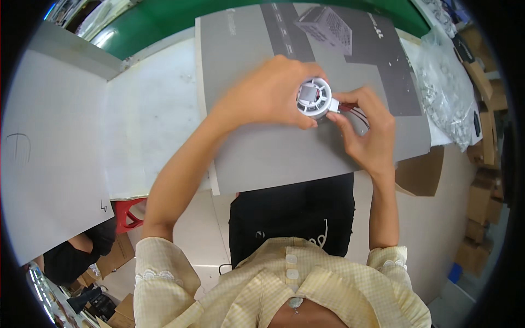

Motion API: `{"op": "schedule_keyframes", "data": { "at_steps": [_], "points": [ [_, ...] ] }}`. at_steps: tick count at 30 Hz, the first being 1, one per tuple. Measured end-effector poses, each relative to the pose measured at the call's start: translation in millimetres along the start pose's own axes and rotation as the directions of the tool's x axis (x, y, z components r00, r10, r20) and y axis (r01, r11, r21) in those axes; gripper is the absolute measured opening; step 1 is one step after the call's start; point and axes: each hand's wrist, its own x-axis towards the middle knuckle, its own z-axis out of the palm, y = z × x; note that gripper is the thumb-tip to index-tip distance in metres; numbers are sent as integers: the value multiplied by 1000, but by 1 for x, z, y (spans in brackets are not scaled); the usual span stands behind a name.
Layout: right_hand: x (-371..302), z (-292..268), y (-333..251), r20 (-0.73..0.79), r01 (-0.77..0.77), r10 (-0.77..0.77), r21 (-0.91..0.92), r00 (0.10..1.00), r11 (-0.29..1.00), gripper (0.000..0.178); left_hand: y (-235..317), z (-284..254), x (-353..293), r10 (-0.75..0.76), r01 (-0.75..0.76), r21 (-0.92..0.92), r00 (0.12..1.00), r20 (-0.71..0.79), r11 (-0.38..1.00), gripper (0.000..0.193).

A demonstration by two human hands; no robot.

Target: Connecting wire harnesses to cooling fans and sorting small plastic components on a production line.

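Note:
My left hand [273, 93] is wrapped round a small round white housing [322, 108], its thumb and fingers on the rim. Spokes run across the housing's upturned face to a grey square piece [309, 94] near the middle. My right hand [371, 123] pinches a small white block [334, 105] that sticks out from the housing's right side. Thin red and dark wires [354, 112] lead from there in under the right fingers, where they are partly hidden. Both hands are above a grey printed board [262, 158] on the table.
A clear plastic bag [445, 87] lies at the board's right. White tabletop [147, 109] shows at the left, beside a white panel [54, 136]. Below it is a red stool [128, 215]. Cardboard boxes [481, 197] stand along the right; another person's arm [79, 243] shows lower left.

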Motion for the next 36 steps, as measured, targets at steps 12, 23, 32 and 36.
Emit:
{"op": "schedule_keyframes", "data": {
  "at_steps": [12,23,32,36],
  "points": [
    [7,-14,-15,45,155,-148,-274,988,949,39,-11,17,-6,40,-60,-121,986,-162,991,56],
    [-36,-98,58,-205,-103,-4,-505,979,857,46,-126,-156,-19,-341,615,333,722,-602,715,77],
    [-11,-200,107,-291,-217,40,-608,956,764,39,-292,-285,-45,-663,898,118,397,-635,424,48],
    [12,-234,144,-231,-234,128,-518,964,823,32,-318,-275,-31,-736,881,166,463,-493,443,50]
  ]
}}
